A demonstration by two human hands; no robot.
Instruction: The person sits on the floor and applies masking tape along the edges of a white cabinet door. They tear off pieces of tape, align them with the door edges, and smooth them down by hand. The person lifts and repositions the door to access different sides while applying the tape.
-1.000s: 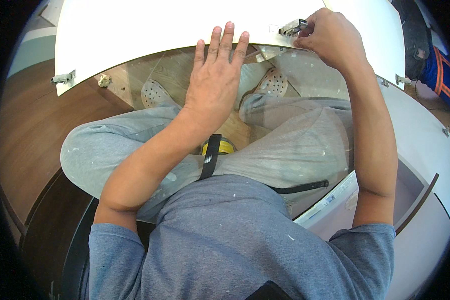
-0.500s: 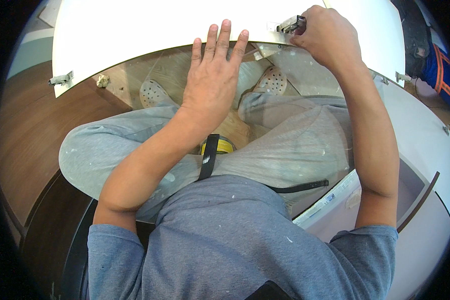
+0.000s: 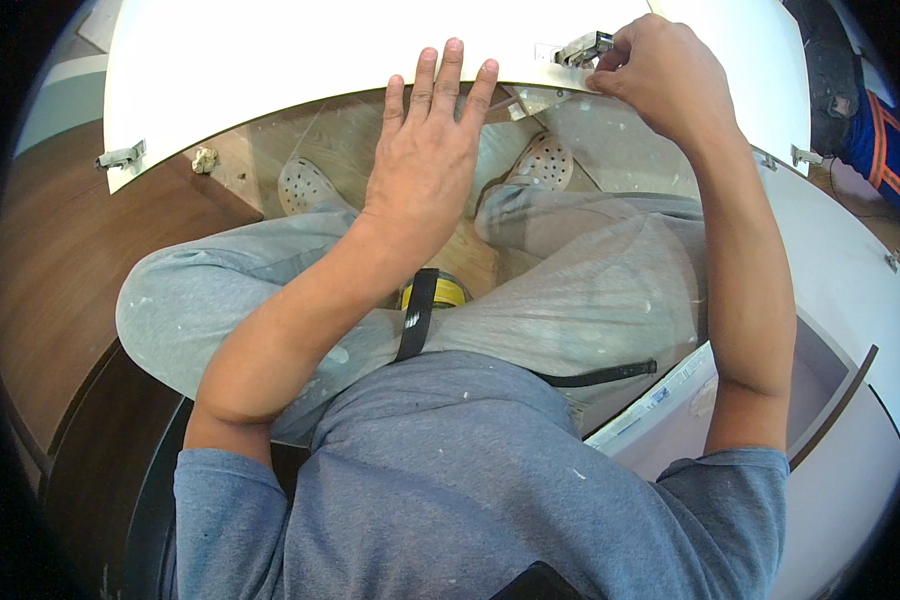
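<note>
A large white panel [image 3: 320, 50] lies across the far side above my lap. My left hand [image 3: 425, 165] is flat on its near edge, fingers spread and holding nothing. A metal cabinet hinge [image 3: 582, 48] is fixed near that edge, its dark arm end standing up toward the right. Right beside the hinge is my right hand [image 3: 670, 80], its fingers curled and pinched close to the panel edge. What those fingertips hold, if anything, is hidden. Another hinge [image 3: 122, 157] sits at the panel's left corner, and one more hinge [image 3: 806, 155] at its right corner.
Brown wooden boards [image 3: 80, 250] lie to my left. At my right stands a white cabinet box [image 3: 670, 430] with a thin dark strip [image 3: 835, 405] across it. A yellow and black round object [image 3: 450, 291] is between my legs. Blue and orange fabric [image 3: 885, 150] shows at far right.
My right hand has shifted slightly right and down, off the dark end of the hinge, which now shows more. The left hand stays flat on the panel.
</note>
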